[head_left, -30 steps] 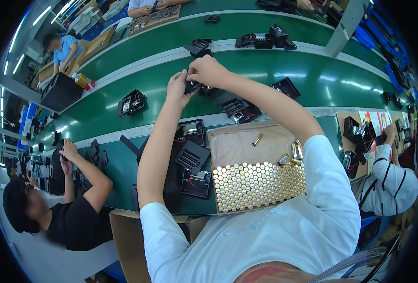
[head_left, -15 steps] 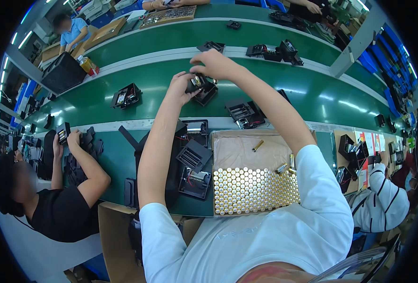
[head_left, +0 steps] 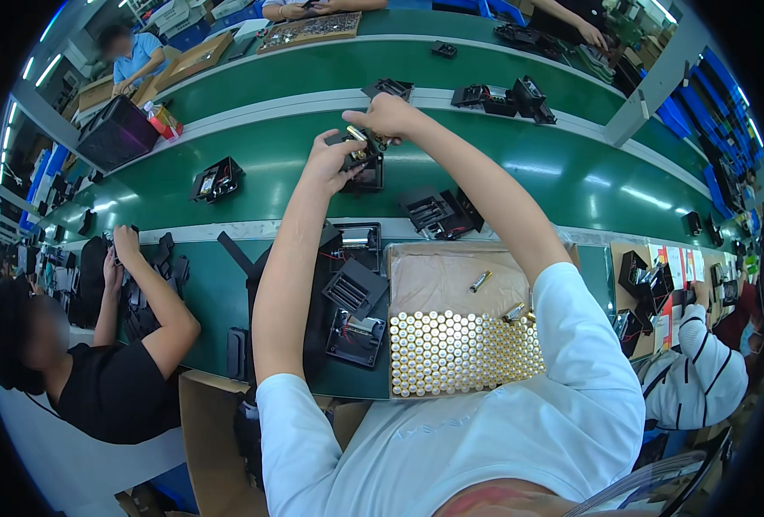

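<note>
Over the green conveyor belt, my left hand [head_left: 329,161] grips a small black plastic battery case [head_left: 360,158], its thumb across the top. A gold-and-silver cylindrical battery [head_left: 356,133] slants up from the case between my hands. My right hand [head_left: 388,118] is closed just above and to the right, its fingers curled down, with what looks like a battery partly hidden in them. Right below the held case lies another dark case [head_left: 370,177] on the belt. Close to my body sits a cardboard box [head_left: 434,258] with rows of upright batteries [head_left: 451,353] and a few loose ones.
Open black cases [head_left: 356,289] are stacked left of the box. More cases [head_left: 441,212] lie on the belt to the right and one case [head_left: 217,179] to the left. A dark bin [head_left: 117,133] stands far left. Co-workers sit on both sides and across.
The battery now stands out at a slant between my hands. My right hand has shifted slightly left. Cases on the near belt slid left; one on the far belt slid right.
</note>
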{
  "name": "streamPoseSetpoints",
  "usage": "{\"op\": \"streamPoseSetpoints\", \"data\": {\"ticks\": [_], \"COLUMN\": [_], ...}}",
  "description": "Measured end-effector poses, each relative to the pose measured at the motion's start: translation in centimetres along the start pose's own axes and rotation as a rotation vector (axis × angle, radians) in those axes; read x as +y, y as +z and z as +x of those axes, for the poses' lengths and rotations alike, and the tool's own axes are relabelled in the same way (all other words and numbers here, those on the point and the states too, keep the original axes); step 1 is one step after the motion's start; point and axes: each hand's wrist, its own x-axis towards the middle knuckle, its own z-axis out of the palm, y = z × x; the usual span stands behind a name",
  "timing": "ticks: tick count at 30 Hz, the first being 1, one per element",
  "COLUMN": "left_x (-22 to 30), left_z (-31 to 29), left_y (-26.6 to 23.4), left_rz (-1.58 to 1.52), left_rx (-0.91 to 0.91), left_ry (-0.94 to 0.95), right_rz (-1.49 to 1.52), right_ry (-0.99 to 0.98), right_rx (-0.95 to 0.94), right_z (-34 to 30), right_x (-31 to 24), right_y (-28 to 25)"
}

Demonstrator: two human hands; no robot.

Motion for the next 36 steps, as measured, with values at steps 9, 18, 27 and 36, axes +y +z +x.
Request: {"op": "streamPoseSetpoints", "data": {"ticks": [9, 18, 27, 36], "left_x": [0.7, 1.1, 1.0, -0.2], "left_z": [0.5, 1.0, 0.8, 0.8], "left_y": [-0.9, -2.1, -1.0, -1.3], "left_rz": [0.062, 0.105, 0.366, 1.470], "left_rx": [0.080, 0.092, 0.072, 0.279], "left_ry": [0.050, 0.088, 0.168, 0.610], "right_rz": [0.190, 0.586, 0.473, 0.122], "right_ry": [-0.221, -0.026, 0.196, -0.140], "right_rx": [0.145, 0.021, -0.120, -0.113], "right_z": [0.7, 1.2, 1.5, -10.0], "right_x": [2.1, 1.8, 1.9, 5.6], "right_y": [4.6, 4.8, 4.4, -4.2]}}
